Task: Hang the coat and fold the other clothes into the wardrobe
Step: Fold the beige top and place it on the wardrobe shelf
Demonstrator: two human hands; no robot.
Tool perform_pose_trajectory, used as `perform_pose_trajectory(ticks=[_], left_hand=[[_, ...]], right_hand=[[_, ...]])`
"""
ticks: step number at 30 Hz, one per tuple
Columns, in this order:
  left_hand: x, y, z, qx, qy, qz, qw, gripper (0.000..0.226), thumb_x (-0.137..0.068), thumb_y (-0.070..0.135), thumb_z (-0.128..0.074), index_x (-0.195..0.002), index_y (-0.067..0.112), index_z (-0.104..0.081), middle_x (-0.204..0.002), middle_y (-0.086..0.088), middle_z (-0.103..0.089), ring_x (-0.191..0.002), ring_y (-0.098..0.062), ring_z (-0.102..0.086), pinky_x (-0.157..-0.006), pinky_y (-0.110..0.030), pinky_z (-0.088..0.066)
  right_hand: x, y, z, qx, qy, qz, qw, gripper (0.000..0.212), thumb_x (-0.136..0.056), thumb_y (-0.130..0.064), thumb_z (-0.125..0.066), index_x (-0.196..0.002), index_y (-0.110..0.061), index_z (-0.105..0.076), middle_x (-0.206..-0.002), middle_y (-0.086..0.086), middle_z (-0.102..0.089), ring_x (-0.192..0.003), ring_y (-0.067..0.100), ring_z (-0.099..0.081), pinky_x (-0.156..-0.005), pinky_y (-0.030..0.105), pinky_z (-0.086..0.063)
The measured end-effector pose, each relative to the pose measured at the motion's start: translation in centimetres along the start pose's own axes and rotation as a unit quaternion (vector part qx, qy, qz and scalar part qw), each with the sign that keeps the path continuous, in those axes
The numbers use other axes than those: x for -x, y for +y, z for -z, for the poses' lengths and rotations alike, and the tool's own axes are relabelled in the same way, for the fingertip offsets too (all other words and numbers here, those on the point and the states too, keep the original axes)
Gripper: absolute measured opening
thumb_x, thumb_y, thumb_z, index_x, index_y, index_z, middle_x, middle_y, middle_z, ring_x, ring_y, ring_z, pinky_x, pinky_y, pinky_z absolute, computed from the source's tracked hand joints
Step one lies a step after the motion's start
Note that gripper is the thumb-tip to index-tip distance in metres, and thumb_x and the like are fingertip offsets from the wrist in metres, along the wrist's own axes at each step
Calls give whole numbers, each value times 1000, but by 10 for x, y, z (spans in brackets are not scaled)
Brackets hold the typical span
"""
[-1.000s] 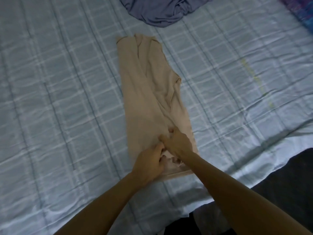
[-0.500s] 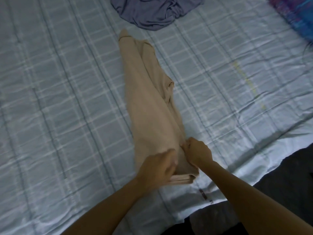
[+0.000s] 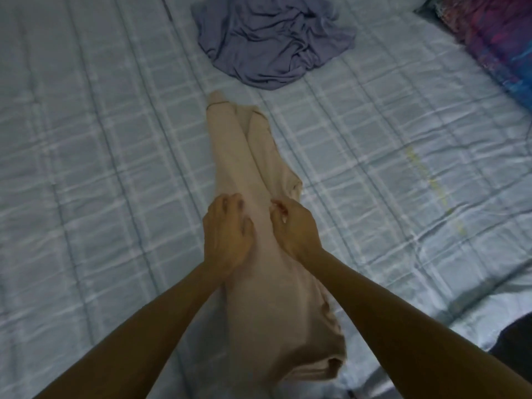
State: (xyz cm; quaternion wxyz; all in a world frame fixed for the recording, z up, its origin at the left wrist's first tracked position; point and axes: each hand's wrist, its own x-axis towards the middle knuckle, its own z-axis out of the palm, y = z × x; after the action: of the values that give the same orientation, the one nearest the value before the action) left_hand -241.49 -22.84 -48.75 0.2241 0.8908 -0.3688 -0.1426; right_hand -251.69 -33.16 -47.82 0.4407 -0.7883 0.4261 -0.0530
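A beige garment (image 3: 239, 156), folded lengthwise into a narrow strip, lies on the bed and runs from its near edge toward the middle. My left hand (image 3: 227, 237) sits at the strip's left edge about halfway up, fingers curled over the fabric and thumb on top. My right hand (image 3: 296, 226) pinches the fabric at the right edge, just opposite. A crumpled grey-purple garment (image 3: 270, 38) lies further back on the bed, apart from the beige one. No coat or wardrobe is in view.
The bed is covered by a light blue checked quilt (image 3: 100, 168). A multicoloured pink and blue cloth (image 3: 495, 38) lies at the far right corner. The bed's near edge drops to a dark floor (image 3: 515, 341) at the lower right.
The beige garment has been folded narrower. Both hands have left its near hem and moved up to the middle of the strip, one on each side.
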Motion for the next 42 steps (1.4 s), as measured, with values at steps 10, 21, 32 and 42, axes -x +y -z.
perform_pose_trajectory(ticks=[10,21,32,42], left_hand=[[-131,-15,9,174,17,184,967,51,-92,22,-51,-138,11,-31,-137,-14,-36,-114,-29,-49,-93,-36,-42],[-150,-51,-4,236,70,150,957,40,-97,30,-43,-135,16,-37,-126,-8,-54,-109,-21,-55,-93,-40,-46],[-139,-20,-9,63,43,14,997,45,-95,27,-47,-135,10,-39,-135,-15,-41,-115,-28,-47,-97,-42,-41],[-121,-27,-43,-137,-74,29,987,54,-100,37,-29,-146,9,-25,-152,-19,-22,-137,-35,-23,-107,-48,-20]], right_hand=[[-146,-49,-31,35,-41,-7,999,35,-94,-17,-43,-126,-10,-56,-115,11,-65,-104,26,-60,-87,25,-44],[-182,-80,-22,-304,-221,-248,893,38,-80,-31,-65,-112,-10,-65,-101,7,-71,-96,25,-67,-86,37,-54],[-165,-29,10,-87,183,-35,979,16,-86,-19,-58,-101,-15,-62,-86,-1,-65,-73,7,-57,-67,24,-44],[-154,-1,45,-322,-235,-279,873,21,-85,-15,-58,-104,-8,-60,-85,6,-63,-67,16,-59,-57,26,-48]])
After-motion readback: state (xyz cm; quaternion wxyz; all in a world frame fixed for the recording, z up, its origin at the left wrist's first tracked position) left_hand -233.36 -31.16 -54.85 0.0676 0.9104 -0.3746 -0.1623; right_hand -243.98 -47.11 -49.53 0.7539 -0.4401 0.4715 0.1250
